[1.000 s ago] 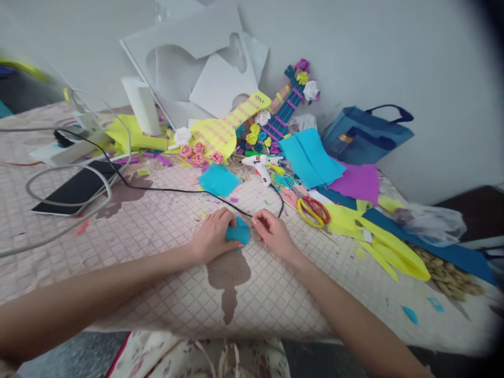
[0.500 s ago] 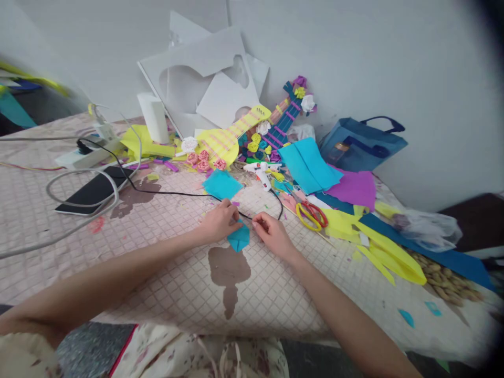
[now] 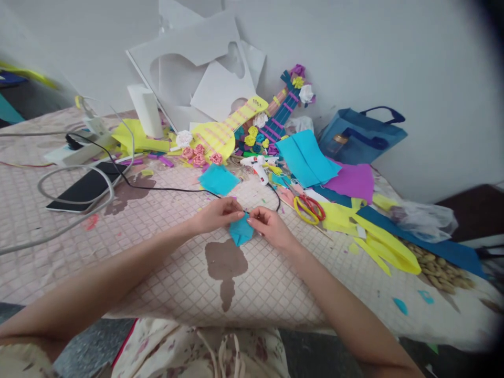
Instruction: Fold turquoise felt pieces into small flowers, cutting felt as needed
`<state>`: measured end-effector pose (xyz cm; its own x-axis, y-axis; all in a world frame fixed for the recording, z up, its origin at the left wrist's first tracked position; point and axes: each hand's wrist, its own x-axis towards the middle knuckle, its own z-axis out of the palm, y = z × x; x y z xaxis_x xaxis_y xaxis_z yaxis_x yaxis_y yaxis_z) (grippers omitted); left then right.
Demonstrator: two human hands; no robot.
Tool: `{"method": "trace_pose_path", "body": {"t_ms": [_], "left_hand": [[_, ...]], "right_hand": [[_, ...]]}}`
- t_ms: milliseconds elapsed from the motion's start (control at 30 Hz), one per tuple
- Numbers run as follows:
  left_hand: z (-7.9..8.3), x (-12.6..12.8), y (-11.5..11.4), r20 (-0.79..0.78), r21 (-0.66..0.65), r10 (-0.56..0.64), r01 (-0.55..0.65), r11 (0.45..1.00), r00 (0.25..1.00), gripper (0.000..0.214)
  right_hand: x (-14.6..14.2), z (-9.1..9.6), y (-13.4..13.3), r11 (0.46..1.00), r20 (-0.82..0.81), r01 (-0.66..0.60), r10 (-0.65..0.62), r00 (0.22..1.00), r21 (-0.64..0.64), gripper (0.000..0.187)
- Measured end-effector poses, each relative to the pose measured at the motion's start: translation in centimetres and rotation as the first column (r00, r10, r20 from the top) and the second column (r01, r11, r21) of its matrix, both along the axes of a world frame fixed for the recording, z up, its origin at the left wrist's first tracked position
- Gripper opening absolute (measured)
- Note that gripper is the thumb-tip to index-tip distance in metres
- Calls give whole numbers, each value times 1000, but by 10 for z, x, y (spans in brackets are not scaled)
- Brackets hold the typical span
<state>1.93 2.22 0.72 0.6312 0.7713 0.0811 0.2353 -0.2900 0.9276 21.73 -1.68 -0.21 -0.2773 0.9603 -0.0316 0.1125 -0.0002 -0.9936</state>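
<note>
Both of my hands pinch a small folded piece of blue crepe paper [image 3: 241,233] just above the table. My left hand [image 3: 220,214] has its thumb and fingertips closed at the paper's upper left corner. At the upper right corner my right hand [image 3: 270,226] grips it between thumb and forefinger. The piece hangs toward me, its lower end pointed. Behind my hands lies a flat blue crepe square [image 3: 219,179]. A white glue gun [image 3: 256,169] rests beyond, its black cord running behind my fingers.
Yellow and red scissors [image 3: 310,209] lie to the right, by yellow crepe strips [image 3: 389,247]. A yellow paper guitar [image 3: 216,140] and a blue one [image 3: 280,118] lean at the back. A black tablet-like slab [image 3: 88,186] and a power strip [image 3: 79,149] sit at left.
My right hand has moved left onto the blue piece and now grips its upper right corner. My left hand has shifted slightly left, still on the piece.
</note>
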Motion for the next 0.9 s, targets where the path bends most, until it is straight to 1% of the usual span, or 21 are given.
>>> {"method": "trace_pose_path", "body": {"t_ms": [100, 200, 300, 400, 467, 567, 600, 700, 767, 900], "left_hand": [[-4, -4, 1, 48, -128, -75, 80, 988, 996, 37], [-4, -7, 0, 75, -244, -132, 146, 959, 988, 30], [0, -10, -1, 65, -281, -200, 210, 936, 978, 23], [4, -11, -2, 54, -314, -274, 277, 908, 960, 22], [4, -13, 0, 58, -322, -251, 256, 911, 966, 23], [2, -15, 3, 70, -324, -140, 156, 933, 988, 25], [1, -16, 4, 62, -330, -122, 136, 934, 991, 26], [-1, -18, 6, 24, -361, -161, 159, 919, 987, 29], [0, -19, 5, 12, -380, -175, 167, 910, 984, 31], [5, -14, -1, -53, -407, -86, 57, 912, 995, 38]], "right_hand": [[1, 0, -2, 997, -57, 67, -69, 996, -44, 28], [1, 5, -4, 994, -93, 89, -94, 991, -61, 29], [2, 11, -6, 996, -110, 54, -62, 992, -69, 30], [4, 12, -8, 997, -98, -22, 14, 995, -78, 29], [5, 10, -8, 996, -70, -45, 40, 997, -76, 26], [7, 9, -8, 997, -24, -36, 34, 999, -64, 25], [7, 9, -9, 997, -7, -42, 42, 999, -66, 26], [7, 9, -9, 993, 32, -69, 73, 997, -95, 24], [6, 8, -10, 992, 37, -67, 71, 997, -103, 21], [5, 5, -10, 996, 24, -18, 20, 1000, -87, 19]]}}
